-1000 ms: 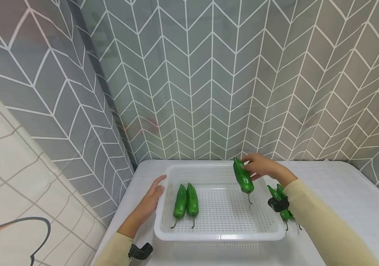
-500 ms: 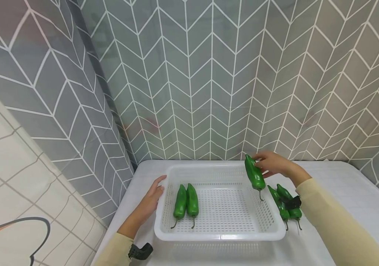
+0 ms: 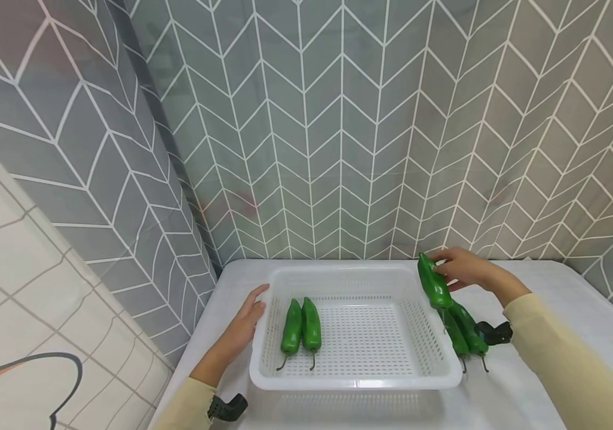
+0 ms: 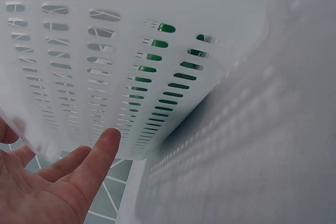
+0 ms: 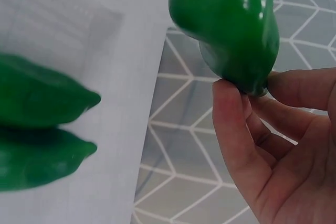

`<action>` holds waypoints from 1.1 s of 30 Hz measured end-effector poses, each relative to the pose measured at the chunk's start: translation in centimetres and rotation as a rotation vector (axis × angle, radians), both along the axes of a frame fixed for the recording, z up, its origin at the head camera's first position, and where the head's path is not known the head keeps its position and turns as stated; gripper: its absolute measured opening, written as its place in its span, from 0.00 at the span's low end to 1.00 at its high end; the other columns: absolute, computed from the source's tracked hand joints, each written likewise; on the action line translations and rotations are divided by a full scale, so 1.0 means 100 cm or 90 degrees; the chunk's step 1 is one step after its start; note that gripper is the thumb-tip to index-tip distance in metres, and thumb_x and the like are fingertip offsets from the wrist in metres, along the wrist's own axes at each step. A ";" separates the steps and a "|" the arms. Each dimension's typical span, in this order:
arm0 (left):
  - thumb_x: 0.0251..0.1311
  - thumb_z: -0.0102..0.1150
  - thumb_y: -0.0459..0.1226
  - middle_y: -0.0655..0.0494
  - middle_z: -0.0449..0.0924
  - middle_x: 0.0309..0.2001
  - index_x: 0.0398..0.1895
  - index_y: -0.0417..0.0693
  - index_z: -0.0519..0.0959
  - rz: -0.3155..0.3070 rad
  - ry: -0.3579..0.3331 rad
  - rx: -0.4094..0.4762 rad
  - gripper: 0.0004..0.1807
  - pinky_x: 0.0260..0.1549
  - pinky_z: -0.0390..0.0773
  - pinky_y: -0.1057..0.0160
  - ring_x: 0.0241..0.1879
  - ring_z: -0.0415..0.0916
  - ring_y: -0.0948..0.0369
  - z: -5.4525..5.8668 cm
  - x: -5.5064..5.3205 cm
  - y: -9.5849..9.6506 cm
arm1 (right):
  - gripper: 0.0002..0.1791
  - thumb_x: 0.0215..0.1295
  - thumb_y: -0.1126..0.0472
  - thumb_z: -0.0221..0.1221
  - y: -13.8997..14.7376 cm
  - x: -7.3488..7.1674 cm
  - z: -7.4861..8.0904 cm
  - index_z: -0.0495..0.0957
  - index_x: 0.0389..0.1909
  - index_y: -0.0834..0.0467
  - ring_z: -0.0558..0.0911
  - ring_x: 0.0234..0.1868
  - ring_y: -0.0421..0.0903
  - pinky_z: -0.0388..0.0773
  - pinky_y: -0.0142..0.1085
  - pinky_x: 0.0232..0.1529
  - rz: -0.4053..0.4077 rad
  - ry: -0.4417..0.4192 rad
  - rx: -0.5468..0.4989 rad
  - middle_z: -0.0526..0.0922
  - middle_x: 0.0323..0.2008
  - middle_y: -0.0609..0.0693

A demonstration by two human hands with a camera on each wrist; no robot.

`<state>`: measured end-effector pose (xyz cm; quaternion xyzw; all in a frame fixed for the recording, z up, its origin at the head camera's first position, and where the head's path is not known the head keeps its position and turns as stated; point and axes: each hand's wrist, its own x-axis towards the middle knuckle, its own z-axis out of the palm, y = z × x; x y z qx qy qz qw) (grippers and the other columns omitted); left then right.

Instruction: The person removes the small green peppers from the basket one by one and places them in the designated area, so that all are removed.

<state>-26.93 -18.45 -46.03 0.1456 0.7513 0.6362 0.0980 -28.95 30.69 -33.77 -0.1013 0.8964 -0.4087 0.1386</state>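
Observation:
My right hand pinches a long green chili pepper near its tip, in the air over the right rim of a white perforated plastic basket. The right wrist view shows the thumb and fingers of this hand on the narrow end of the held pepper. Inside the basket, at its left, lie two green peppers side by side. Two more peppers lie on the table just outside its right wall. My left hand rests against the basket's left rim, fingers extended along the outer wall.
The basket stands on a table with a white cloth. A grey curtain with a white zigzag pattern hangs right behind the table. Pale cloth with a grid pattern is at the left.
My right hand has carried the pepper rightward from above the basket's inside to its right rim. The left hand and the two peppers in the basket stay put.

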 end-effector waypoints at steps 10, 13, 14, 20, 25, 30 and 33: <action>0.83 0.31 0.45 0.42 0.61 0.75 0.80 0.59 0.50 0.006 -0.001 0.000 0.26 0.59 0.77 0.49 0.68 0.69 0.42 0.001 0.000 0.000 | 0.27 0.75 0.67 0.49 0.028 0.009 -0.005 0.60 0.65 0.84 0.86 0.40 0.53 0.87 0.47 0.41 -0.029 -0.009 0.044 0.83 0.44 0.65; 0.83 0.32 0.45 0.42 0.60 0.75 0.80 0.58 0.50 0.007 0.002 -0.001 0.26 0.59 0.77 0.49 0.68 0.68 0.42 0.000 0.001 -0.001 | 0.26 0.75 0.67 0.48 0.036 0.011 -0.010 0.60 0.64 0.84 0.86 0.40 0.53 0.87 0.48 0.40 -0.040 -0.011 0.061 0.82 0.44 0.66; 0.83 0.32 0.45 0.42 0.60 0.75 0.80 0.58 0.50 0.008 0.002 -0.001 0.26 0.60 0.77 0.49 0.68 0.68 0.42 0.000 0.000 -0.001 | 0.26 0.75 0.67 0.48 0.039 0.011 -0.012 0.61 0.63 0.84 0.86 0.40 0.52 0.87 0.47 0.40 -0.046 -0.011 0.066 0.82 0.44 0.66; 0.83 0.33 0.44 0.44 0.62 0.74 0.80 0.59 0.51 0.020 0.007 0.000 0.26 0.61 0.75 0.48 0.68 0.68 0.44 0.000 0.001 -0.001 | 0.26 0.75 0.67 0.48 0.053 0.012 -0.026 0.61 0.63 0.84 0.85 0.39 0.51 0.87 0.47 0.39 -0.064 -0.032 0.093 0.82 0.42 0.64; 0.83 0.33 0.45 0.46 0.63 0.74 0.80 0.60 0.52 0.025 0.008 -0.002 0.26 0.61 0.75 0.48 0.68 0.69 0.44 -0.001 0.001 -0.001 | 0.25 0.74 0.67 0.48 0.061 0.013 -0.033 0.62 0.62 0.84 0.85 0.40 0.51 0.87 0.48 0.40 -0.077 -0.040 0.119 0.82 0.42 0.64; 0.83 0.33 0.45 0.45 0.62 0.75 0.80 0.61 0.52 0.024 0.006 -0.001 0.26 0.60 0.76 0.48 0.68 0.69 0.43 0.000 0.001 -0.001 | 0.24 0.73 0.68 0.48 0.067 0.013 -0.042 0.62 0.61 0.84 0.85 0.39 0.51 0.86 0.49 0.39 -0.084 -0.047 0.136 0.83 0.39 0.62; 0.83 0.32 0.45 0.44 0.61 0.75 0.80 0.60 0.51 0.018 0.005 -0.002 0.26 0.60 0.76 0.48 0.68 0.68 0.42 0.000 0.001 -0.001 | 0.24 0.72 0.68 0.49 0.070 0.014 -0.049 0.63 0.61 0.84 0.85 0.39 0.51 0.86 0.49 0.39 -0.081 -0.049 0.144 0.84 0.38 0.60</action>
